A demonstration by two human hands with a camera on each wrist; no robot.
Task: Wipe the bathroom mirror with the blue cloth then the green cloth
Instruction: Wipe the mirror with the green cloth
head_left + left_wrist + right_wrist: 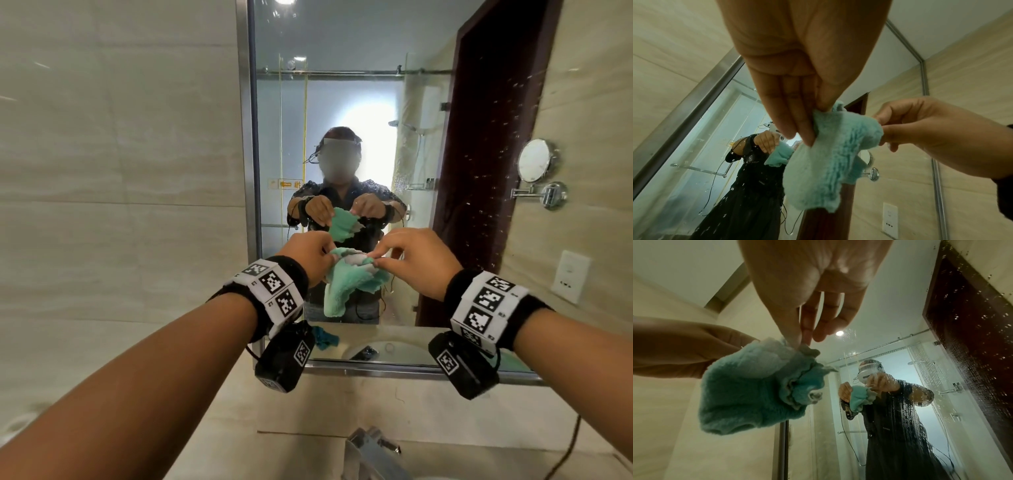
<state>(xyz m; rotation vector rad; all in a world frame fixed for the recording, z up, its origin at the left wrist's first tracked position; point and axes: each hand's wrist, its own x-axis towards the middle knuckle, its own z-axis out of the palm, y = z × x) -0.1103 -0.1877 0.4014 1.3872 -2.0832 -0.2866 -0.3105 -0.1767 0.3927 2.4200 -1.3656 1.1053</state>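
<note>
Head view shows two hands raised before the steel-framed wall mirror [513, 102], blocking its lower middle: the left hand [313, 255] and right hand [416, 260] each pinch an upper edge of one fluffy green microfibre cloth [346, 284], which hangs between them, clear of the water-spotted glass. One darker teal cloth [325, 337] appears only as a reflection, half hidden behind the left wrist. One round swing-arm shaving mirror [536, 161], one white wall socket [570, 281] and one chrome tap [373, 448], cut off below, stand around.
</note>
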